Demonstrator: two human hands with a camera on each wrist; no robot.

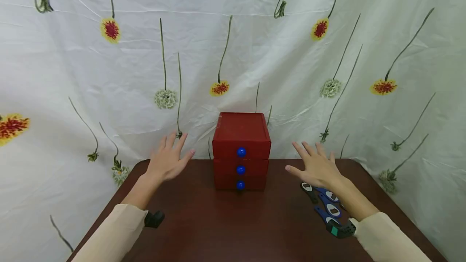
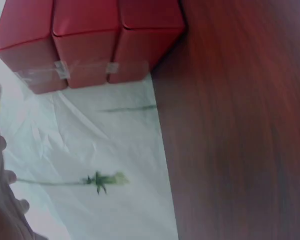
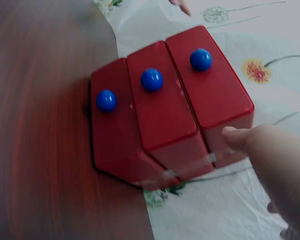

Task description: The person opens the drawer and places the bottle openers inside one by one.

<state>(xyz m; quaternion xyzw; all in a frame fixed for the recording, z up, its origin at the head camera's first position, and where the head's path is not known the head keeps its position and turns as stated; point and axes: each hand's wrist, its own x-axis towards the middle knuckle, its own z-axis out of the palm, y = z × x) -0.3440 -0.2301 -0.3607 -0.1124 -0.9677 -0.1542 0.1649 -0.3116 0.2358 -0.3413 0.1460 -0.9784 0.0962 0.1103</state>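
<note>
A red three-drawer box (image 1: pixel 242 136) with a round blue knob on each drawer stands at the back middle of the brown table (image 1: pixel 218 225). My left hand (image 1: pixel 165 161) hovers to the left of the box, fingers spread, holding nothing. On the other side my right hand (image 1: pixel 316 167) is raised with spread fingers, also holding nothing. Beneath the right hand and forearm lie several small blue and black tags (image 1: pixel 331 209) with pale round faces, partly covered by the arm. The right wrist view shows the knobbed fronts of the drawer box (image 3: pixel 165 110) with the right thumb in front of its side.
A white cloth (image 1: pixel 204 51) printed with flowers hangs behind and around the table. Strips of clear tape (image 2: pixel 62 70) run across the drawers' side. Each wrist carries a dark strap, the right one (image 1: pixel 341 229) with a green patch.
</note>
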